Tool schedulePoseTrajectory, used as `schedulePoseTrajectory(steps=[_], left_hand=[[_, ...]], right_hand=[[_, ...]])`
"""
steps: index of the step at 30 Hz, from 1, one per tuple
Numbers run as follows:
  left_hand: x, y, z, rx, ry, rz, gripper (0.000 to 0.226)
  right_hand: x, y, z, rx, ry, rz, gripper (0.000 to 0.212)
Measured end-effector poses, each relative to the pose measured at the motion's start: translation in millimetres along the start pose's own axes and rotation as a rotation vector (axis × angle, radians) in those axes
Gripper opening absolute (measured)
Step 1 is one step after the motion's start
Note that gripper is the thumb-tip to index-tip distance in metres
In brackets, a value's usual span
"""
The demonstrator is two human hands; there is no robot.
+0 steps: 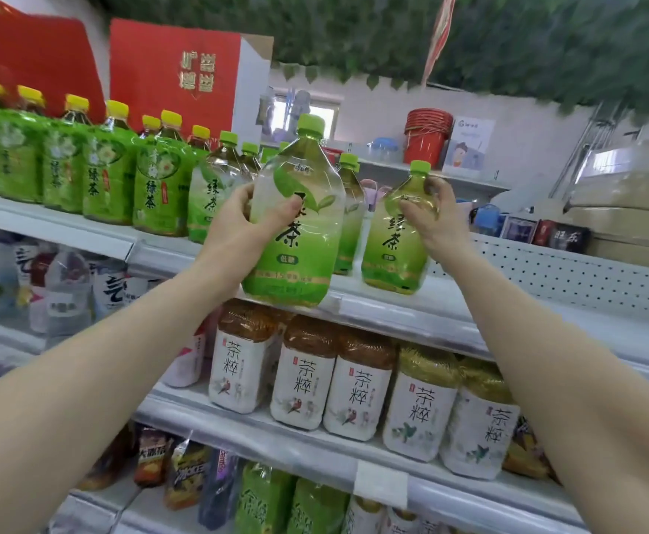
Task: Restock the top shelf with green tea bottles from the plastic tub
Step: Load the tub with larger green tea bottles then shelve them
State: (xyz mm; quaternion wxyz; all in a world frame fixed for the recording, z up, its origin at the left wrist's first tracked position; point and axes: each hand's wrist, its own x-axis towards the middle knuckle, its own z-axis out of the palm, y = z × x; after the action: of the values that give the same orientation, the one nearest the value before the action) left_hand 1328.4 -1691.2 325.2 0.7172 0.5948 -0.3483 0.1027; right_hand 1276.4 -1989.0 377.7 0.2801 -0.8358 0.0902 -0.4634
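Note:
My left hand (242,225) grips a large green tea bottle (302,240) with a green cap, its base at the front edge of the top shelf (384,298). My right hand (432,217) holds the shoulder of a second green tea bottle (394,248) that stands on the shelf further right. More green-capped bottles (215,194) stand behind and to the left of them. The plastic tub is out of view.
Yellow-capped green tea bottles (107,175) fill the top shelf's left part. Red boxes (172,79) stand behind them. The shelf below holds white-labelled tea bottles (303,387). A perforated white panel (569,271) runs along the top shelf's right.

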Motion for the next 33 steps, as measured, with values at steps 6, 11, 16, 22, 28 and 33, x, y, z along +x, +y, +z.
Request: schedulePoseTrajectory(steps=[6, 11, 16, 22, 28, 33], left_hand=[[12, -10, 12, -0.015, 0.001, -0.022, 0.074], [16, -18, 32, -0.052, -0.042, -0.052, 0.081], [20, -14, 65, -0.095, -0.168, -0.015, 0.078], [37, 2, 95, -0.02, -0.393, 0.077, 0.054], [75, -7, 79, 0.783, -0.269, 0.347, 0.066], [90, -27, 70, 1.119, -0.293, 0.454, 0.074]], right_hand=[[10, 17, 5, -0.081, -0.006, 0.017, 0.065], [-5, -11, 1, -0.348, 0.118, -0.162, 0.057], [-49, -69, -1, 0.171, -0.212, -0.078, 0.091], [-50, -70, -31, 0.251, -0.061, -0.052, 0.076], [-33, -47, -51, 0.036, 0.031, -0.04, 0.075], [-20, -23, -32, -0.033, 0.047, -0.051, 0.071]])
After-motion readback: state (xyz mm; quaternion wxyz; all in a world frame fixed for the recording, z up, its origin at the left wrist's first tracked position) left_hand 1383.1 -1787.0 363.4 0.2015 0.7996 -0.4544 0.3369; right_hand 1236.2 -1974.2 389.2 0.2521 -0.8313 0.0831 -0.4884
